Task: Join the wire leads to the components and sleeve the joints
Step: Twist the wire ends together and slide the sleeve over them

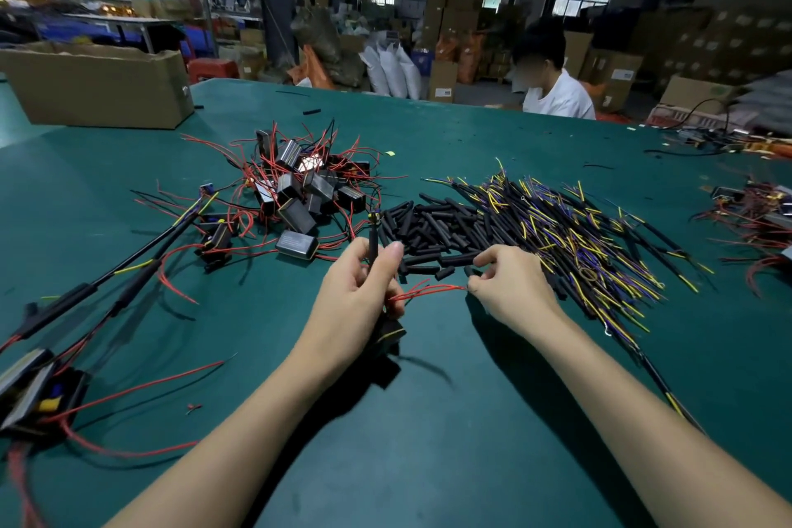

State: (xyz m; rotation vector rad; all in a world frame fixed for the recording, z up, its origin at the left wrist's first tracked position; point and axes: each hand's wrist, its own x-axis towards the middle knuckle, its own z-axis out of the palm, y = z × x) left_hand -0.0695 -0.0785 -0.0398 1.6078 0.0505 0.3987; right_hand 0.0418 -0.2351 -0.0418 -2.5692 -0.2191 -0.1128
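Above table (428,420) — red leads (428,291) between left hand (358,292), right fingertips (473,286).

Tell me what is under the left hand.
Below the left hand hangs a black component with a yellow stripe, and red leads run to the right hand. The palm covers where the leads meet it.
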